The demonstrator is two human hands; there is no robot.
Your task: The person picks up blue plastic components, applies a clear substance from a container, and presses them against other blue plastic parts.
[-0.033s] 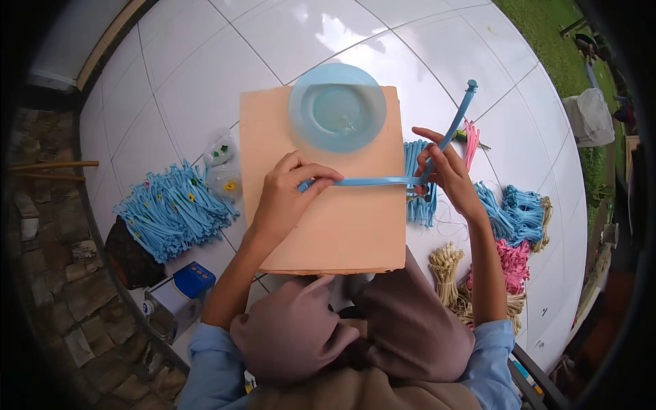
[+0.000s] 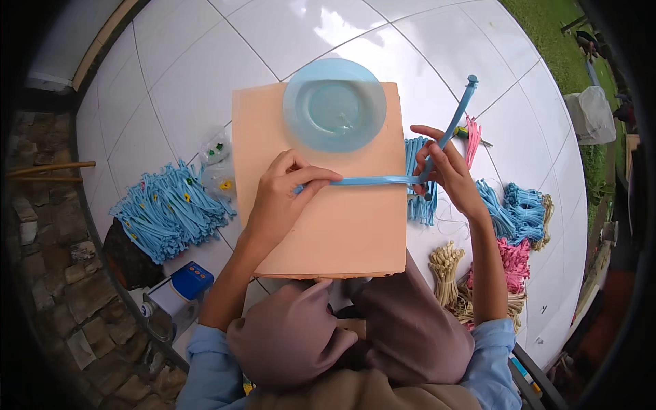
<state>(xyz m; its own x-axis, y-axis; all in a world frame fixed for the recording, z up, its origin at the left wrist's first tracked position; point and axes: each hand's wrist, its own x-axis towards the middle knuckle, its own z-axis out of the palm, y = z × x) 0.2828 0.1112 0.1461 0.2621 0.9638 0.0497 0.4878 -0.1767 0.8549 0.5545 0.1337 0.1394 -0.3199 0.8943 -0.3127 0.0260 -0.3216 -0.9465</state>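
Strip (image 2: 383, 180), light blue, lies across the board (image 2: 342, 232), bending up at the right. Left hand (image 2: 283, 198) fingers pinch its left end; right hand (image 2: 444, 171) fingers grip the bend. Bowl (image 2: 334, 104) sits far.

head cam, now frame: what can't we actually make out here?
- Left hand fingertips on the blue strip: the grip point is covered by the fingers, head view.
- Strip where it bends: hidden behind the right hand.
- Near edge of the peach board: covered by the person's lap.
- Small bags by the blue bundle pile: contents too small.
- Frame corners: black fisheye rim.
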